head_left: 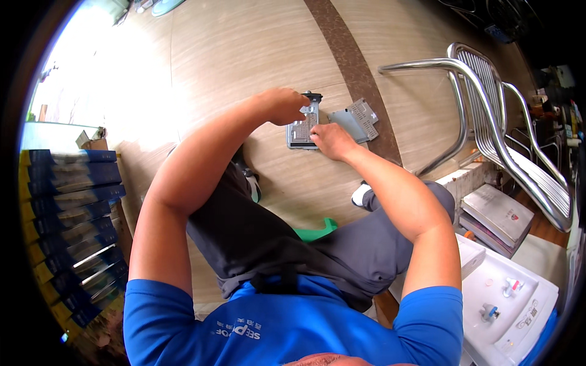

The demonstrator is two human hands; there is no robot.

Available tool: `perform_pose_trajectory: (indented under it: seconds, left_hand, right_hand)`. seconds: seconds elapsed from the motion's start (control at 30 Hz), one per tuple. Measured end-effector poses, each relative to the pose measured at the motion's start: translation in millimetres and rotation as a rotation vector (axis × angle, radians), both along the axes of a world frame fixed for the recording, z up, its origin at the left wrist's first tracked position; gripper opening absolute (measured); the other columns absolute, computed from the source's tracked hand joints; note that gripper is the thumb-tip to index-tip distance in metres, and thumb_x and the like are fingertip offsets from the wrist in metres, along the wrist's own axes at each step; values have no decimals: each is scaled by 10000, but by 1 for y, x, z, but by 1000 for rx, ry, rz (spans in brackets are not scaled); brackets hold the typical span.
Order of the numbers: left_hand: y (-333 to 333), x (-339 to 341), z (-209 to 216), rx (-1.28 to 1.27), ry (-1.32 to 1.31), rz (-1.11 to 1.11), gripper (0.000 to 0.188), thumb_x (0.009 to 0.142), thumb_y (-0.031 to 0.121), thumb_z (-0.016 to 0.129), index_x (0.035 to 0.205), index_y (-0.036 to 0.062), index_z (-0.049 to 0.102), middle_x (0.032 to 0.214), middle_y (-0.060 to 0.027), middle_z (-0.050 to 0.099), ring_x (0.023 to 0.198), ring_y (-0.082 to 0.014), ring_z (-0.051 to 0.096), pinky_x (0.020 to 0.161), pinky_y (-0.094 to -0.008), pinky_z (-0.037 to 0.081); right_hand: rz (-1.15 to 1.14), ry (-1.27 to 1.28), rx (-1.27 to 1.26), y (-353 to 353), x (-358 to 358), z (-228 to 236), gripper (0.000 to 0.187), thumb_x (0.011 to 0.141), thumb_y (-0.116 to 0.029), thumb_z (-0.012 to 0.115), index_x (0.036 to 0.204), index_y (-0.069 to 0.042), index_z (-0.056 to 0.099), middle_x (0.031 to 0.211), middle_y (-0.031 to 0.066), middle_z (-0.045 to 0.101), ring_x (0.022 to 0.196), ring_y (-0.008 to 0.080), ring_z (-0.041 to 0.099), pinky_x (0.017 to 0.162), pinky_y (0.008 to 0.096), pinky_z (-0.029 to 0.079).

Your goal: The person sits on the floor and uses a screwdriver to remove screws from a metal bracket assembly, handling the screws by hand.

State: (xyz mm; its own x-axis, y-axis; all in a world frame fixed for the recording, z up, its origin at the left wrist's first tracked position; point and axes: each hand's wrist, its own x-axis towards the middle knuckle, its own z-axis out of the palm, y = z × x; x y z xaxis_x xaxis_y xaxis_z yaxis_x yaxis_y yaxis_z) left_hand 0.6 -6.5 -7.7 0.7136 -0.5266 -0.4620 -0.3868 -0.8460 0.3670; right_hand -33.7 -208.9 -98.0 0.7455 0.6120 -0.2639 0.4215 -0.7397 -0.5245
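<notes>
On the floor ahead of me stands a grey metal case (300, 133) with a dark fitting at its far end and a board or perforated plate inside. My left hand (284, 105) reaches over its far left part, with fingers curled and pinched. Whatever they hold is too small to make out. At the near right edge, the closed fingers of my right hand (333, 141) touch the case. Just right of it lies a grey sheet-metal cover (351, 122) with slotted holes, flat on the floor.
A tubular metal chair (488, 116) stands on the right. Nearer, a white basin-like tray (513, 299) holds small fittings, beside stacked books or boxes (497, 210). Blue and yellow boxes (73, 201) are piled at left. A green object (317, 230) shows between my legs.
</notes>
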Motion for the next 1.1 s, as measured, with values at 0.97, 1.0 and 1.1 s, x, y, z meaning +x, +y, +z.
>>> perform_pose_trajectory:
  seconds: [0.97,1.0,1.1]
  left_hand:
    - [-5,19,33,-657,115,349,357,838,38,635,1186,-32,600,871,-42,667,804,-118,617,763,-283,517]
    - [-4,20,28,-702,130,386,342,831,58,637,1163,-25,616,859,-45,679,795,-121,630,737,-282,519]
    - [-5,22,23,-756,134,423,306,836,81,642,1126,-20,637,845,-46,688,784,-116,639,713,-279,519]
  right_hand:
    - [-538,-17,740,-40,39,177,211,932,-185,573,946,1,673,643,37,610,592,93,535,557,286,451]
    - [-531,-24,748,-41,40,178,211,932,-185,573,946,1,673,643,37,610,592,93,535,557,286,451]
    - [-548,-24,735,-44,42,176,218,936,-191,570,958,1,671,670,40,625,602,97,542,562,286,454]
